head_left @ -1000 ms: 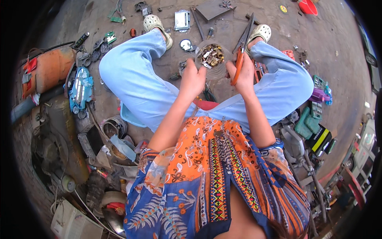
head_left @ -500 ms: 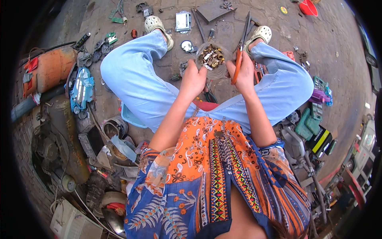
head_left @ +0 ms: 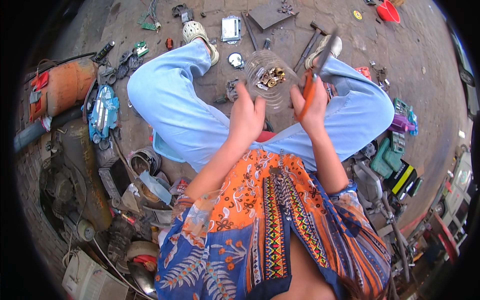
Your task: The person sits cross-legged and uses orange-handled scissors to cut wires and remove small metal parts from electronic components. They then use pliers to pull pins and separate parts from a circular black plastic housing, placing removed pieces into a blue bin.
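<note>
Between my hands is a clear ribbed plastic container, its open top tilted. Small brass-coloured and dark metal pieces lie inside it. My left hand grips the container's left side, thumb and fingers closed at its wall. In my right hand, the fingers are wrapped around orange-handled scissors, whose long dark blade points up and away, smeared by motion. The right hand is close beside the container's right side; whether it touches the wall I cannot tell.
On the ground ahead lie a hammer, a flat metal plate and a silver box-shaped part. A rusty orange cylinder is at left, a blue plastic-wrapped bundle beside it. Green cases stand right; a red bucket farther off.
The container has tipped and turned, and the metal pieces have shifted inside it. The scissors have swung to the right, uncovering the hammer. Both hands have moved slightly right.
</note>
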A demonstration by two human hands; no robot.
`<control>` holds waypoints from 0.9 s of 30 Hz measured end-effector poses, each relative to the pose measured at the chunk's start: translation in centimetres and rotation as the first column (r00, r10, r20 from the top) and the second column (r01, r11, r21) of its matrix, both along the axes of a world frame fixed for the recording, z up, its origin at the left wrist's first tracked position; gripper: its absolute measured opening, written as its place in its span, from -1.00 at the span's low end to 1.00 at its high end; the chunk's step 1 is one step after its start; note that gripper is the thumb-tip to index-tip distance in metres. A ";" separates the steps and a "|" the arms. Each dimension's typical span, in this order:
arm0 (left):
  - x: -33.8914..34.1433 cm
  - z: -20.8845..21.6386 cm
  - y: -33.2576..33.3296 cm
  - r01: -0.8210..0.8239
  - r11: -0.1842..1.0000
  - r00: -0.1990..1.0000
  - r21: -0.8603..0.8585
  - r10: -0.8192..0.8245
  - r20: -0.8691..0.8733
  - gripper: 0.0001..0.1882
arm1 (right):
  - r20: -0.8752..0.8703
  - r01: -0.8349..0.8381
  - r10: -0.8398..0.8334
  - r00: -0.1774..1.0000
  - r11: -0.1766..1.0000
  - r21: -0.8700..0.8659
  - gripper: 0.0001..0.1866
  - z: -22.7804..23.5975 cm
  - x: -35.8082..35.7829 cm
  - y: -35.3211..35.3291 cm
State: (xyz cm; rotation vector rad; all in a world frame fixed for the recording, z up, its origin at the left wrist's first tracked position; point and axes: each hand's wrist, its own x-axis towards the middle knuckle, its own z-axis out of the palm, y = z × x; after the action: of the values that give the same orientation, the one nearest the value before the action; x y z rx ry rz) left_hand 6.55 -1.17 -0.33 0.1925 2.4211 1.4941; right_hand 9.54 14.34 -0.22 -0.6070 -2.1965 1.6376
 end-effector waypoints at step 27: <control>-5.5 -5.0 -2.5 -0.643 0.699 0.333 0.312 -0.111 0.936 -0.84 | 0.157 -0.123 0.162 0.974 0.964 -0.236 -0.70 -0.5 -5.1 1.5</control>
State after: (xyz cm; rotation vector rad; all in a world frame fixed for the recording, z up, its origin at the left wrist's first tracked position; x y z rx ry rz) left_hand 1.09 -3.72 -5.35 -0.8308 0.9314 1.8165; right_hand 4.43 15.80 -0.70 -0.6905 -2.2382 1.9977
